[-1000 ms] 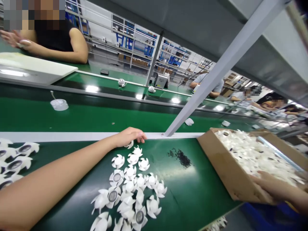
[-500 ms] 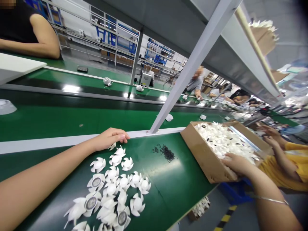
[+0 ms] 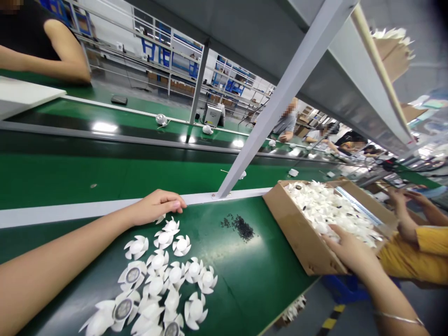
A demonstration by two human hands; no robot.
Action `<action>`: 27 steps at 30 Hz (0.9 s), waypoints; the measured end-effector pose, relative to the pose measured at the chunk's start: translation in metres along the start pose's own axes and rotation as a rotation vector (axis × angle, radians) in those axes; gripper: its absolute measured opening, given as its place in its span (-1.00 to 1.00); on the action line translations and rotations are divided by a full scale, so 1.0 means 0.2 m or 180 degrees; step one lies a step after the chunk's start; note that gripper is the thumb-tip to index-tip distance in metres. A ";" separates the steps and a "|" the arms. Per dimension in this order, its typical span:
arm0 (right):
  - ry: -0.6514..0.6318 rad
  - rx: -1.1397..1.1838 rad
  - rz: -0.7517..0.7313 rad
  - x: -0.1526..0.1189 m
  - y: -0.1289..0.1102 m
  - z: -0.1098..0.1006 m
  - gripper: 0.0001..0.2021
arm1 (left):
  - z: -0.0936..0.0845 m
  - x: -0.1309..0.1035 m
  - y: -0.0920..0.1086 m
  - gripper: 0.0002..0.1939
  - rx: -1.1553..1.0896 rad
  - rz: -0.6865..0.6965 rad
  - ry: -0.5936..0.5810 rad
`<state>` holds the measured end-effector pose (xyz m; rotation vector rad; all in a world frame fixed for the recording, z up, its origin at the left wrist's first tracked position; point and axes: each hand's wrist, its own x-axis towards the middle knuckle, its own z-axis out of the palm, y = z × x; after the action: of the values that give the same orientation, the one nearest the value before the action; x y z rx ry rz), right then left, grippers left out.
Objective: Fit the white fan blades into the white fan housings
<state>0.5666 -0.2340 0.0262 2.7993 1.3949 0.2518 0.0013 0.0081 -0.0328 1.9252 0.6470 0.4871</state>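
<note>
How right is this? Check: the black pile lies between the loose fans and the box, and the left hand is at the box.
Wrong hand: the head view shows the right hand at the box. The black pile does lie between the loose fans and the box.

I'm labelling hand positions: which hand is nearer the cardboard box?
Right. The right hand is at the near rim of the cardboard box; the left hand is well off to its left, beside the white rail.
</note>
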 end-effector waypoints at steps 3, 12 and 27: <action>-0.0160 0.0170 0.0126 -0.04 -0.02 -0.01 -0.30 | 0.00 -0.01 0.00 -0.55 0.0026 -0.0014 -0.0021; 0.0447 0.0851 0.0378 -0.07 -0.07 -0.14 -0.59 | 0.00 0.00 -0.01 -0.54 0.0012 -0.0046 -0.0010; 0.1370 0.2518 -0.0786 -0.28 -0.81 -0.30 -0.82 | -0.02 -0.03 0.12 -0.73 0.0765 0.0315 -0.0877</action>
<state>0.3956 -0.1842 0.0653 3.2185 2.3624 0.3844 0.0002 -0.0018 -0.0098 2.2093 0.4479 0.2042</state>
